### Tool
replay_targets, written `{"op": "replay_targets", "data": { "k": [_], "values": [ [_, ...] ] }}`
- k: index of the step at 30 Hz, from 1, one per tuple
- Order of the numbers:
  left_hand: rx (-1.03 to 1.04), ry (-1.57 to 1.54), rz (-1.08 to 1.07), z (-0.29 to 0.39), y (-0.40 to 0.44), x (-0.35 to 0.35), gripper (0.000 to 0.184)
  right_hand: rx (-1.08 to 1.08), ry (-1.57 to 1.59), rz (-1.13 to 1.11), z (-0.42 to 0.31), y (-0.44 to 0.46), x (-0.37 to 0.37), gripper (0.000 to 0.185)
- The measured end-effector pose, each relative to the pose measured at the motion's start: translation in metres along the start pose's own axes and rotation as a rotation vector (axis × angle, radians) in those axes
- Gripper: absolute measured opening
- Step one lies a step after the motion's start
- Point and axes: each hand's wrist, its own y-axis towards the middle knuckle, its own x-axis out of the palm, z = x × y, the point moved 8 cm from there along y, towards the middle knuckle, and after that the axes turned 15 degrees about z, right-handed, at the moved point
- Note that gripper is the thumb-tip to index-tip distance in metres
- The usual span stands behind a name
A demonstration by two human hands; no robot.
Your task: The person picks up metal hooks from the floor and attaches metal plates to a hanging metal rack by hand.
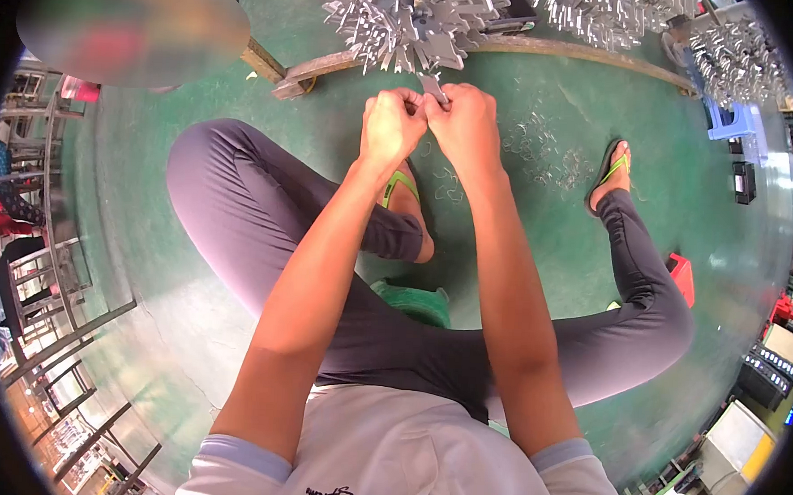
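A small flat grey metal piece [433, 88] with notched ends sticks up between my hands. My right hand [466, 121] is closed in a pinch on its lower end. Against it, fingertip to fingertip, my left hand [392, 126] is closed too; the fingers hide exactly what it pinches, though it meets the same piece. Just beyond my hands hangs a dense cluster of similar grey metal pieces [417, 29], its lowest parts close above my knuckles. Both forearms reach forward between my spread knees.
A wooden beam [568, 50] runs behind the hands, with more metal clusters [606, 16] at the back right. Thin wire-like scraps [545, 152] litter the green floor. A green stool [416, 304] is under me; a blue stool [733, 122] stands right. Metal racks [55, 256] line the left.
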Motion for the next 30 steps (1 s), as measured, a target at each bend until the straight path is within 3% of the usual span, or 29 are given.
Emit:
{"op": "replay_targets", "data": {
  "k": [3, 7, 10, 14, 18, 26, 30],
  "values": [
    [-0.079, -0.096, 0.042, -0.014, 0.004, 0.012, 0.023, 0.097, -0.057, -0.036, 0.004, 0.012, 0.0, 0.021],
    [-0.791, -0.797, -0.098, -0.062, 0.0, 0.045, 0.034, 0.076, -0.051, 0.013, 0.014, 0.024, 0.001, 0.02],
    [-0.749, -0.963, -0.065, -0.056, 0.016, 0.048, 0.035, 0.064, -0.043, 0.007, 0.017, 0.031, 0.002, 0.02],
    [-0.86, -1.133, -0.108, -0.072, 0.032, 0.073, 0.037, 0.067, -0.063, 0.006, 0.021, 0.039, 0.008, 0.022],
    [-0.883, -1.118, -0.132, -0.067, 0.032, 0.079, 0.034, 0.049, -0.013, -0.004, 0.036, 0.044, 0.013, 0.022],
    [-0.709, -0.995, -0.126, -0.068, 0.037, 0.076, 0.031, 0.158, 0.032, -0.087, 0.043, 0.036, 0.018, 0.017],
    [-0.694, -1.019, -0.105, -0.065, 0.033, 0.075, 0.032, 0.11, -0.011, -0.084, 0.045, 0.036, 0.019, 0.017]
  ]
}}
